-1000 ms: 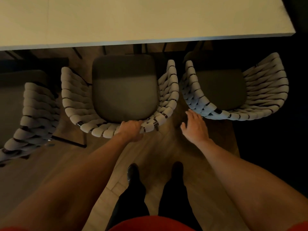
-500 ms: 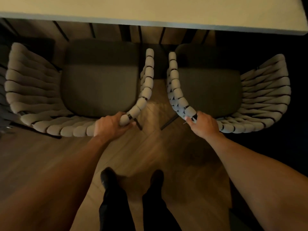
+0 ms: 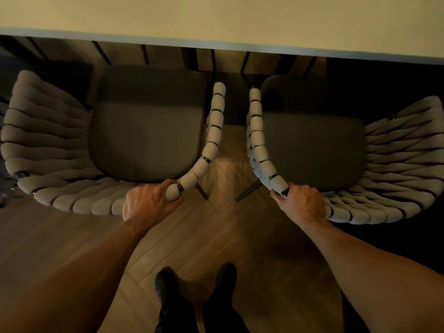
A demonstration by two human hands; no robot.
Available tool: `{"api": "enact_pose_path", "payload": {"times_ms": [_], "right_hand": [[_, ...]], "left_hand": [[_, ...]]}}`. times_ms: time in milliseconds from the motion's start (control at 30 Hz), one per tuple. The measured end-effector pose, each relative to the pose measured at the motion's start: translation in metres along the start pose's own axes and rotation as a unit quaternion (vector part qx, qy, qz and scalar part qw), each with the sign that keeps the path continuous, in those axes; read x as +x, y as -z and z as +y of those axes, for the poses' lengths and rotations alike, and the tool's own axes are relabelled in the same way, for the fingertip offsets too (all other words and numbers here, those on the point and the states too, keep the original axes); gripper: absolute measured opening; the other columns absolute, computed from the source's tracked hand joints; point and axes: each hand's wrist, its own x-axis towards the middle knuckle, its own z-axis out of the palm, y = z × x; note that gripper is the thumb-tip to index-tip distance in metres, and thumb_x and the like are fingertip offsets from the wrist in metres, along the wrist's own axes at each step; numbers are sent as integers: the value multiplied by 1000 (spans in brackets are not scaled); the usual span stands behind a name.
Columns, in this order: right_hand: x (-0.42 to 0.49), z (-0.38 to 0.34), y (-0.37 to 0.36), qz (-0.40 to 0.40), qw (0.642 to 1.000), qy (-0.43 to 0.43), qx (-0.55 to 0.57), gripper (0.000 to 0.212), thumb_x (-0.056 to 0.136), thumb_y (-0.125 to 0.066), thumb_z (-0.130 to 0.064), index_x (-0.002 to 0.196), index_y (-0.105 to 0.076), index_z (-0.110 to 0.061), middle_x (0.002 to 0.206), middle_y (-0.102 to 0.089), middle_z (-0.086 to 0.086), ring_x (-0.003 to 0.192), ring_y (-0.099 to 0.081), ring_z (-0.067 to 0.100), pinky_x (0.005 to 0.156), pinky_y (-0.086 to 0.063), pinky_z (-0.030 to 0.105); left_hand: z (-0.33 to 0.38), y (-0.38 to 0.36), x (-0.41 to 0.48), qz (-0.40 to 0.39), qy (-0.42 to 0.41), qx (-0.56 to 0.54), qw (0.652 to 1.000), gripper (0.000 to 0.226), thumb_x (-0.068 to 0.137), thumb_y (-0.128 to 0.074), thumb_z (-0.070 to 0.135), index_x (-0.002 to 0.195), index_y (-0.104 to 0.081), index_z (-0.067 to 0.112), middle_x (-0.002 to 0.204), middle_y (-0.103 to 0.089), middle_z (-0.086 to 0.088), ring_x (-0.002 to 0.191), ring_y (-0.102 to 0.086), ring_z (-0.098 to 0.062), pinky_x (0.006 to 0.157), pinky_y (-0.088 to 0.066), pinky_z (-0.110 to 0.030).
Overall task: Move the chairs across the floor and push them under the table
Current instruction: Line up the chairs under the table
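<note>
**Both hands grip the chair backs, the chairs drawn up to the surface**

The left hand (image 3: pixel 149 203) grips the left chair (image 3: pixel 144 131) by the woven rim of its back, at the corner where the back bends into the inner armrest. Its fingers and thumb are wrapped round one padded roll of the weave. The right hand (image 3: pixel 300 205) grips the right chair (image 3: pixel 312 145) at the matching inner corner, fingers curled over the rim and the back of the hand turned up. Both forearms are bare and stretched forward.

The chairs stand side by side beyond the hands, the left one ahead and to the left of the left hand, the right one ahead and to the right of the right hand. Each has a dark seat cushion and a pale woven back. Their inner armrests run away from the hands, near each other but apart, with a strip of wooden floor (image 3: pixel 228 236) showing between them.

The pale surface (image 3: pixel 216 18) lies beyond the chairs, farthest from the hands, its near edge running across the whole view. The seat fronts lie close to that edge, while most of each seat shows uncovered on the hands' side. Whether the seat fronts reach under the surface cannot be told.

Two dark shoes (image 3: pixel 165 282) stand on the floor behind the hands, between the forearms.
</note>
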Motion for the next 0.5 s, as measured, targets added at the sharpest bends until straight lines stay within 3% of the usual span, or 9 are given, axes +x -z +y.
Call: {"api": "enact_pose_path", "payload": {"times_ms": [500], "right_hand": [[2,-1,0,37,999,7,3,61,95,-49,-79,105,-69,-22,75,-63,-1,80,-73,20,72,-58,36]], "left_hand": [[-6,0,1,55,-4,7,998,47,92,-53,77,125,-63,45,62,-56,9,55,-58,-16,53,-51,-32]]}}
